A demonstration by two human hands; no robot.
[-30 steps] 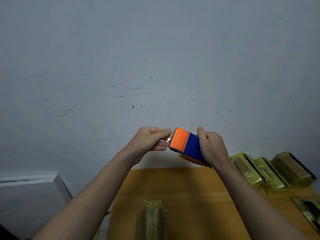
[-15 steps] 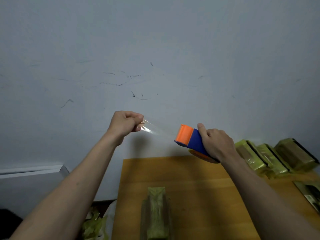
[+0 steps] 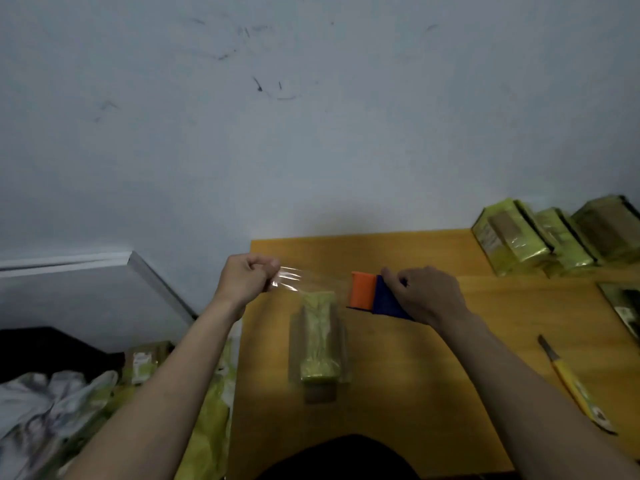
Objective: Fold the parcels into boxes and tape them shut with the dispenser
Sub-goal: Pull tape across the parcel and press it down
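Presently on record, one taping station, mid-step.

Item: left hand [image 3: 247, 278], fingers curled, pinching the free end of a clear, glossy strip of adhesive tape [image 3: 294, 279].

Item: right hand [image 3: 424, 294], wrapped round the blue-and-orange plastic handheld tape dispenser [image 3: 372, 295], held off the table.

Item: strip spans hand to dispenser, apparently taut, above the far end of the parcel.

Item: yellow-green foil-wrapped oblong parcel [image 3: 318, 341], lying lengthwise on the orange-brown wooden table [image 3: 415, 393], between the forearms, untaped as far as can be told.

Item: three finished-looking yellow-green packs [image 3: 554, 237] at the far right table edge; a yellow-handled utility knife [image 3: 575, 386] well right of the parcel.

Risks, judged:
- Slack in the strip would let it fold on itself and stick, wasting the length.
- The pinch rests on the adhesive end; fingers may cling and drag the tape askew on release.
- Lowering unevenly would land the strip crooked across the parcel's seam, leaving a flap loose.
- A light parcel, unheld, may lift or skid with the tape when the dispenser cuts.
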